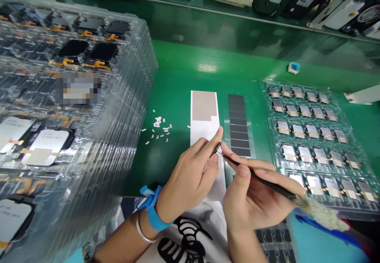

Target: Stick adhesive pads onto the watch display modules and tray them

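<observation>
My left hand [190,176] is closed, pinching a small dark-edged part [218,148] between thumb and fingers; most of it is hidden. Black tweezers [274,185] with a pale, fuzzy wrapping at the rear lie in the grip of my right hand [255,203], their tip meeting the small part. Both hands are over a white sheet [204,132] that carries a block of grey-beige film [204,105] at its far end. Right of the sheet lies a strip of dark rectangular stickers [237,126]. Small white scraps [157,122] are scattered on the left.
Tall stacked clear trays [130,96] of display modules rise at the left. On the right, another clear tray [299,126] holds rows of small modules. A small white-and-blue object [293,68] sits behind it. A shelf [208,21] with boxes and trays runs across the back.
</observation>
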### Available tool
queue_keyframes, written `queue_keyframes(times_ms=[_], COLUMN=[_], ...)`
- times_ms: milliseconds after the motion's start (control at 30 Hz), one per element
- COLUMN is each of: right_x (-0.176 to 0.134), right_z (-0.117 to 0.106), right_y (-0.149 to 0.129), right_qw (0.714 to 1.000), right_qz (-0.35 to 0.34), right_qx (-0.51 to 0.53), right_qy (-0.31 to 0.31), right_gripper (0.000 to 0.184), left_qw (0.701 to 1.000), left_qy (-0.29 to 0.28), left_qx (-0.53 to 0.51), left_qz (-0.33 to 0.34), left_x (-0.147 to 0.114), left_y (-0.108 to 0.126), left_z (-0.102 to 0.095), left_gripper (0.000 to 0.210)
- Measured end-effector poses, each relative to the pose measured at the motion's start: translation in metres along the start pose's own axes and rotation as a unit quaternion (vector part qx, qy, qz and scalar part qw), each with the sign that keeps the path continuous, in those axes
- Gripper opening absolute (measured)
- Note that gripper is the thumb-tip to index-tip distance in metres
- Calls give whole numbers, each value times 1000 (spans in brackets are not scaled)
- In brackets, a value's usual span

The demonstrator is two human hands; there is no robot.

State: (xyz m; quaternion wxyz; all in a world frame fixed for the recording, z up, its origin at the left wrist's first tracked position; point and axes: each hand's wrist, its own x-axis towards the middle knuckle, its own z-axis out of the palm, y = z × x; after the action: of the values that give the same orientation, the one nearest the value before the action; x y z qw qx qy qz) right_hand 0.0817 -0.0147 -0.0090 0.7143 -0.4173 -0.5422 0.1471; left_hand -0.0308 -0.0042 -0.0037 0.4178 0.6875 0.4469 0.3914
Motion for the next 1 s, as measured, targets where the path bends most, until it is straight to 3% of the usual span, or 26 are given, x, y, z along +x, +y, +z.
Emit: queue_keyframes(times_ms=[467,767,1000], right_x=[-6,7,3], right_z=[-5,-4,-4], right_y=[1,-1,0], right_qw=[998,993,998], right_qz=[48,87,28], right_qx=[-33,80,57], right_qy=[-26,-2,-30], right_gripper=[22,26,35], left_qw=[1000,998,996], left_qy=[5,48,65], left_qx=[-6,44,61], left_qz=[3,22,22], left_x=[0,3,2], left_y=[0,-1,-2], left_z=[0,1,3], left_gripper=[52,45,45])
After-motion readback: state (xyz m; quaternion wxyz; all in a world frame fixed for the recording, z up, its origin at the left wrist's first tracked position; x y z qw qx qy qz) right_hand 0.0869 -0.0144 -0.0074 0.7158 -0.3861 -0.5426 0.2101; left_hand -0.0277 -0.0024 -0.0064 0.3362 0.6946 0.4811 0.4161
